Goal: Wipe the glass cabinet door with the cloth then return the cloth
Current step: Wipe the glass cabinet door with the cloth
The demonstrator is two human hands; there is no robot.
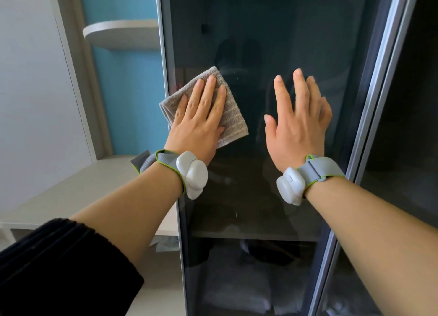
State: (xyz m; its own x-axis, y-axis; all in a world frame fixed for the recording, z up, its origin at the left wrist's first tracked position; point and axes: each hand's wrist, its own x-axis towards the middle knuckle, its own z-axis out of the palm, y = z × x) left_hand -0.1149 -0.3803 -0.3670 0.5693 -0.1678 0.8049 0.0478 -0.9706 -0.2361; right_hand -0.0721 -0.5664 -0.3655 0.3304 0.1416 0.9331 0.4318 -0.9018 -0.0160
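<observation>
A tall dark glass cabinet door (260,31) with a grey metal frame fills the middle of the head view. My left hand (201,116) lies flat on a folded grey-beige cloth (233,116) and presses it against the glass near the door's left edge. My right hand (298,121) rests flat on the bare glass to the right of the cloth, fingers spread, with nothing in it. Both wrists wear grey bands with white pods.
A second glass door (407,150) stands at the right. Left of the cabinet are a light countertop (78,192), a small rounded shelf (120,32) on a blue wall, and a white wall. Folded items show dimly behind the glass low down.
</observation>
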